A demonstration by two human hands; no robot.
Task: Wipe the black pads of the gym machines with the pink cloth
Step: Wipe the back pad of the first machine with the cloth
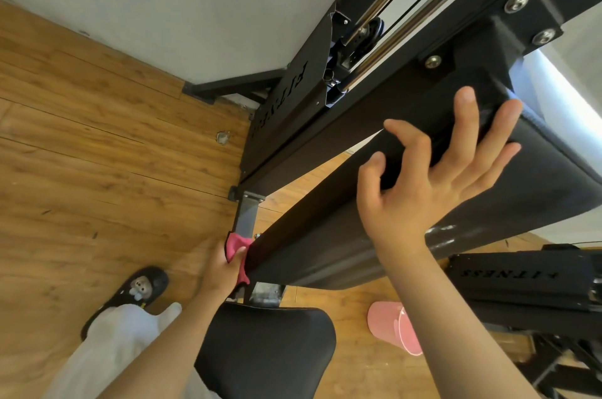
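A long black back pad [329, 235] slopes from the upper right down to the middle of the view. My left hand [224, 268] is closed around the pink cloth [236, 245] and presses it against the pad's lower left edge. My right hand [433, 170] rests on the pad's upper part, fingers spread, thumb hooked over the pad's left edge. Below the back pad lies the black seat pad [267, 353], partly covered by my left forearm.
The machine's black steel frame [293, 125] with chrome guide rods [387, 50] rises behind the pad by a white wall. A pink bucket [391, 327] stands on the wooden floor [97, 154] at the right. Another black frame part [521, 278] sits at the far right. My slippered foot [140, 287] is at the lower left.
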